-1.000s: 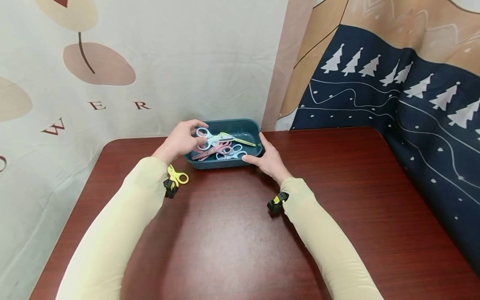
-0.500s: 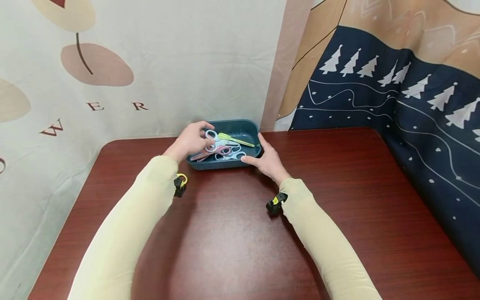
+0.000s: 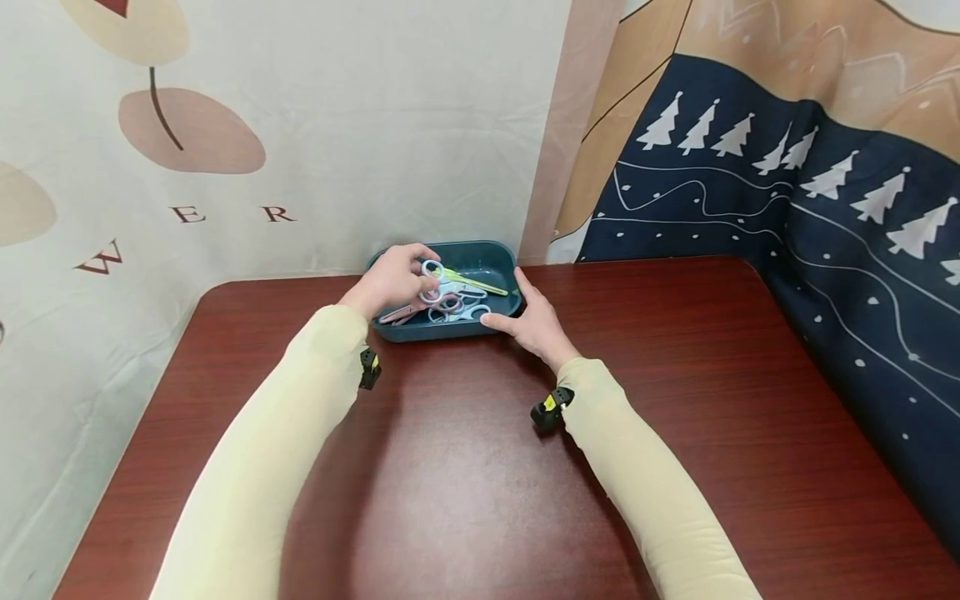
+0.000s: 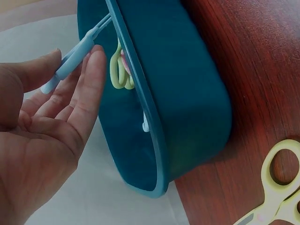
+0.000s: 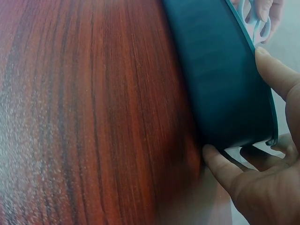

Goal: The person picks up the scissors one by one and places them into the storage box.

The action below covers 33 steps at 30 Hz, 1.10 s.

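A dark teal plastic bin (image 3: 438,333) stands at the far edge of the table, holding several pairs of scissors. My left hand (image 3: 392,278) pinches light blue scissors (image 4: 76,57) by the handle between thumb and fingers; their blades point down into the bin. Inside lie pink scissors (image 3: 405,312), more light blue scissors (image 3: 477,312) and yellow-green scissors (image 3: 483,285), partly overlapping. My right hand (image 3: 537,327) holds the bin's right end, thumb on the front rim and fingers around the outside, as the right wrist view shows.
Yellow scissors (image 4: 276,192) lie on the table left of the bin, hidden behind the left sleeve in the head view. A pale fabric wall (image 3: 337,150) rises directly behind the bin. The brown table (image 3: 465,467) extends toward me.
My left hand has moved right and over the bin, bringing the light blue scissors down among the others. Its sleeve now covers the yellow scissors in the head view. The right hand stays put.
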Each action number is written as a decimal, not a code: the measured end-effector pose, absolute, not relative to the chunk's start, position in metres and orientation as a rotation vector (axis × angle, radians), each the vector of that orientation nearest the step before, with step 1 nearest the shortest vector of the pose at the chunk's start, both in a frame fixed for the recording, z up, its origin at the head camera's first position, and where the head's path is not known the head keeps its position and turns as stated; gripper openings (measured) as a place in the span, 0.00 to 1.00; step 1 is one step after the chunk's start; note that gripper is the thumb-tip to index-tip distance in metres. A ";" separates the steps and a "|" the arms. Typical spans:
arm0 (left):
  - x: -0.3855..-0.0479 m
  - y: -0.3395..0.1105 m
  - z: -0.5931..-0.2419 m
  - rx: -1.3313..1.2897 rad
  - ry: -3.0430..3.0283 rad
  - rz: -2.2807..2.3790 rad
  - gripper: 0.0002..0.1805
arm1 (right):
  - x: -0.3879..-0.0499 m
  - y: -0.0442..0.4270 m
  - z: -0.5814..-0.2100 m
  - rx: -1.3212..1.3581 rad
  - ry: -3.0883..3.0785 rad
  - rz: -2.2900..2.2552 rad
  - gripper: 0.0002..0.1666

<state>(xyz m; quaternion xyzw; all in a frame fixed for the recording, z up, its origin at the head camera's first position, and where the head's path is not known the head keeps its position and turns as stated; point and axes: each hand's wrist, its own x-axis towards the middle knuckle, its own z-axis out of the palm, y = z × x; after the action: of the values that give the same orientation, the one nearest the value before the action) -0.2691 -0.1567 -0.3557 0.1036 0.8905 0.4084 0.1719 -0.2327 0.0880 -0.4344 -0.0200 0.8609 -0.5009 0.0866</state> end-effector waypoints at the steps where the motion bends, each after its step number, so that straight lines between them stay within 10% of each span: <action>1: -0.270 -0.156 -0.356 0.296 2.531 1.155 0.26 | -0.233 0.088 -0.435 -0.059 2.564 -1.493 0.62; 33: -0.276 -0.144 -0.367 0.200 2.394 1.098 0.33 | -0.233 0.089 -0.435 -0.056 2.555 -1.489 0.62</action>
<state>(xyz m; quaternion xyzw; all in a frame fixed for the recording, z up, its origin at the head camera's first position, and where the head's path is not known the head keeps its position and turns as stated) -0.2755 -0.1441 -0.3665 0.0733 0.8780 0.4029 0.2476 -0.2329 0.0887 -0.4350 -0.0188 0.8602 -0.5013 0.0918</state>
